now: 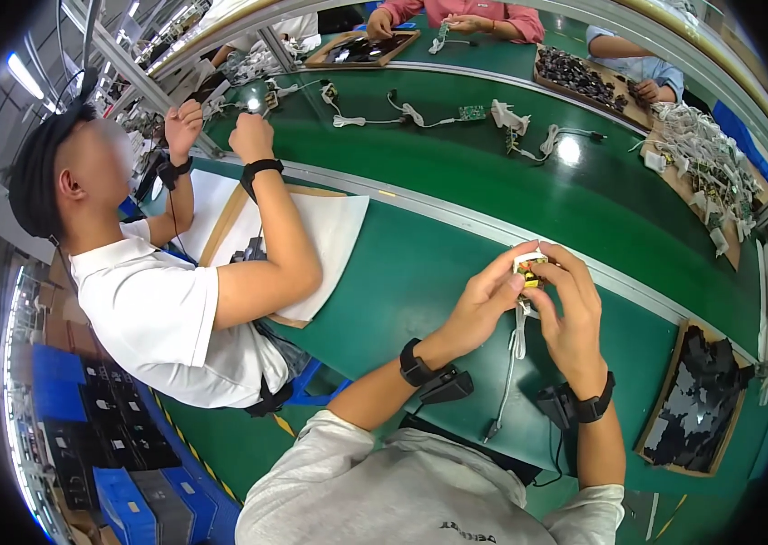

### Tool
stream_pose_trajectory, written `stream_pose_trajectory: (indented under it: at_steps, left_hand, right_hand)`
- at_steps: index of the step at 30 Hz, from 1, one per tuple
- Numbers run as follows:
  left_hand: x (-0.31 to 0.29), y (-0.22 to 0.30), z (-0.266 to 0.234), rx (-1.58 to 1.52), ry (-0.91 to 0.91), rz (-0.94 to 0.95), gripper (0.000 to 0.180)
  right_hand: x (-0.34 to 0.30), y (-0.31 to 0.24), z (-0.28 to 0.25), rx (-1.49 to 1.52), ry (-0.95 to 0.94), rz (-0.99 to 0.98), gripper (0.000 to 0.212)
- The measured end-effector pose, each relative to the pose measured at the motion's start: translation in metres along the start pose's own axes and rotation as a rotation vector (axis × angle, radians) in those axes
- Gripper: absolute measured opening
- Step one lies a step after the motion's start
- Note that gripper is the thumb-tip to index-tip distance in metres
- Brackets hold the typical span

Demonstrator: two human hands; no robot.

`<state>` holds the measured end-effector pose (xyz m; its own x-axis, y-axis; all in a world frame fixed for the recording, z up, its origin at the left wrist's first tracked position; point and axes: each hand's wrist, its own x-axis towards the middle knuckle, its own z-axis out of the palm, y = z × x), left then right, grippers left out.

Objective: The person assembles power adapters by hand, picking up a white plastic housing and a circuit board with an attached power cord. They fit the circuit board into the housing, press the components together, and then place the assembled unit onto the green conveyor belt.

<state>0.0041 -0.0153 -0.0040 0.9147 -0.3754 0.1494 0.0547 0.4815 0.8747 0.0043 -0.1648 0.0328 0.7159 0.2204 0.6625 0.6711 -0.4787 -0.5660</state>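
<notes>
Above the green workbench [402, 282], a small charger assembly [530, 272] sits between my two hands. It has a white casing edge and a circuit board with yellow parts. My left hand [477, 313] is closed on its left side, thumb against the front. The fingers of my right hand [575, 309] curl around its right side and top. From its underside hangs a white cable [515, 345], bundled near the top, with a dark connector tip [491, 431] lying by the bench's near edge. My fingers cover part of the board.
At the right stands a shallow tray [643, 451] of dark flat sheets. Beyond the metal rail, a green conveyor [384, 168] carries boards with white cables [543, 145]. A heap of white cabled parts [706, 163] lies far right. A co-worker [157, 291] sits close on my left; others work across.
</notes>
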Motion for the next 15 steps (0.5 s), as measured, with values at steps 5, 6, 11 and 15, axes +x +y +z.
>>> stream_pose_trajectory:
  at_steps: [5,6,11,15]
  left_hand:
    - [0.001,0.002,0.003,0.088,0.017,-0.007,0.051]
    - [0.002,0.0,0.002,0.139,0.021,0.037,0.052]
    - [0.0,-0.009,0.0,0.249,0.039,0.124,0.052]
    - [0.003,-0.002,0.001,0.229,0.029,0.12,0.049]
  right_hand:
    - [0.003,-0.001,-0.002,-0.022,-0.002,-0.017,0.028]
    - [0.003,0.0,-0.001,-0.054,-0.01,-0.026,0.028]
    - [0.001,0.0,0.001,-0.144,-0.037,-0.065,0.028]
    - [0.004,0.0,-0.005,-0.17,-0.024,-0.097,0.028]
